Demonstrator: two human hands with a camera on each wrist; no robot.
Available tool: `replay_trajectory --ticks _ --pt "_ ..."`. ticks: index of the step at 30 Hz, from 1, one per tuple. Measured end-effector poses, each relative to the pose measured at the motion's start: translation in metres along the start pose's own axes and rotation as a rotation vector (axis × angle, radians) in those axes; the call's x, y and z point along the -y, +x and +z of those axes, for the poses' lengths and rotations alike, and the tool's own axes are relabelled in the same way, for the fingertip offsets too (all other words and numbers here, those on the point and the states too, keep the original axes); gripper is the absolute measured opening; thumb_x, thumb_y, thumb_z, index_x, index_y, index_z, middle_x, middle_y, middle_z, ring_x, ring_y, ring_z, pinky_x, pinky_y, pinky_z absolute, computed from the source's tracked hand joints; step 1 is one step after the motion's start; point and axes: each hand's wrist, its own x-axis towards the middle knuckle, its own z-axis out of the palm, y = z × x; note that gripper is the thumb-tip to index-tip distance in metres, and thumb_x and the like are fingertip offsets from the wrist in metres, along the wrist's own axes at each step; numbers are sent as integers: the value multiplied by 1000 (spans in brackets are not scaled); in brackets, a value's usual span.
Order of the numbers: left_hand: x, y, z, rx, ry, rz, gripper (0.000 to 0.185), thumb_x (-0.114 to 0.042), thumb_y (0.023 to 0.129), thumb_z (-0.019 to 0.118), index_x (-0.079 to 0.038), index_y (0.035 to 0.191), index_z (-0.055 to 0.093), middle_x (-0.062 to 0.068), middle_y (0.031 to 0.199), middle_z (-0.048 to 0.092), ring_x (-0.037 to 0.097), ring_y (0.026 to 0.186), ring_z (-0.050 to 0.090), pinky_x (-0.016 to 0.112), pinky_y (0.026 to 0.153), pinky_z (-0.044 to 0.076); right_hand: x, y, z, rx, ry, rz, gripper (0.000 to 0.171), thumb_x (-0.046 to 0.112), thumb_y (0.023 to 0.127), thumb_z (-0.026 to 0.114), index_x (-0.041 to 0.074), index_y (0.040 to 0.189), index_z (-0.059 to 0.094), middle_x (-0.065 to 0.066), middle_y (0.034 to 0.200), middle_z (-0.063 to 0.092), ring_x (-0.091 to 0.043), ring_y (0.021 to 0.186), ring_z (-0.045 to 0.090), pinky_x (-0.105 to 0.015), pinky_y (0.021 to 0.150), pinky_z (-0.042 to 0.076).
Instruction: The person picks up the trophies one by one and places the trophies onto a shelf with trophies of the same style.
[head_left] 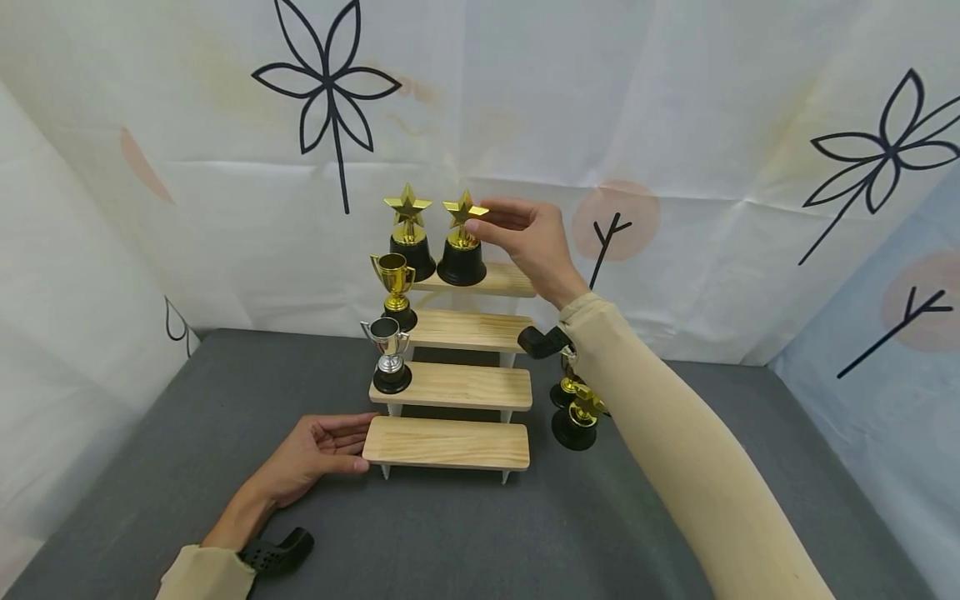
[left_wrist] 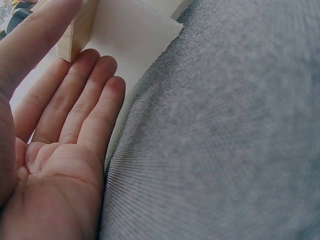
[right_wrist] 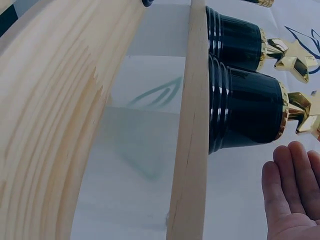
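Progress, judged from the layout: four trophies are up on the four-step stand of pale wooden boards. Top step: a gold star trophy on a black base at the left end, with a matching gold star trophy on a black base nearest the right hand beside it. Next step down: a gold two-handled cup on a black base, at the left end. Below that: a silver two-handled cup on a black base, also at the left end.

Apparently left to do: a gold star trophy on the grey tabletop and a partly hidden gold-and-black trophy behind it, both right of the stand (the sleeve covers part of this group, so no firm count).

Grip: the right hand is at the right side of the second star, thumb in front, fingers nearly straight behind, not wrapped round it. Base stands upright on the board; fingertips lie just beside the star, contact uncertain. The left hand holds nothing; its extended fingers are at the bottom step's left end.
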Motion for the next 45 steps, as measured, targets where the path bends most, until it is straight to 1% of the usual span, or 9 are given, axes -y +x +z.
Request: replay_trajectory --ticks 7,13,20,27,29,34,38,43,45 --pt "1 0 0 -6 9 0 72 9 85 76 24 143 35 36 144 45 15 124 60 33 102 52 1 -11 -13 -32 36 1 43 7 89 79 -3 129 67 -14 118 72 -23 113 66 -34 100 55" --pt "2 0 -1 -11 12 -4 73 9 85 76 23 143 36 37 144 44 15 124 60 33 102 52 2 -22 -24 -44 82 -30 44 2 89 77 -8 129 64 -16 118 72 -21 109 68 -36 103 53" --pt "2 0 -1 -10 13 -8 73 8 85 76 23 144 35 38 145 43 15 123 61 33 101 52 2 -39 -34 -69 136 -29 45 -2 88 76 -13 129 61 -11 114 74 -18 104 70 -35 101 54" --pt "2 0 -1 -12 16 -10 73 8 85 76 23 144 35 39 145 42 15 123 61 32 101 52 -1 -60 -46 -81 119 -39 46 -3 90 74 -16 131 58 -9 114 74 -18 106 70 -32 100 55" --pt "2 0 -1 -13 19 -11 74 8 85 76 23 144 35 39 145 42 15 123 60 32 101 52 -3 -66 -49 -83 130 -41 46 -5 90 73 -17 131 57 -9 114 74 -18 107 69 -32 100 55" --pt "0 0 0 -20 19 -16 74 7 84 77 24 143 35 40 145 42 14 123 61 32 102 52 -6 -80 -55 -83 145 -41 44 -7 90 72 -15 131 58 -8 114 74 -20 110 68 -33 100 55" --pt "-1 0 1 -21 18 -21 74 7 84 77 24 143 35 40 145 41 14 123 61 32 102 52 -8 -91 -58 -88 129 -35 44 -6 90 72 -13 131 59 -7 114 74 -21 111 68 -33 100 55" --pt "-2 0 1 -21 14 -26 74 7 85 77 23 143 36 39 145 42 15 123 61 33 101 52 -10 -105 -64 -92 137 -19 43 -7 90 72 -11 131 60 -8 116 73 -23 112 68 -33 100 55" --pt "-2 0 1 -20 11 -25 74 7 85 77 23 144 35 39 145 42 15 123 61 34 101 52 -11 -109 -66 -85 121 -16 43 -7 90 72 -10 131 61 -9 118 73 -22 112 68 -32 99 56"
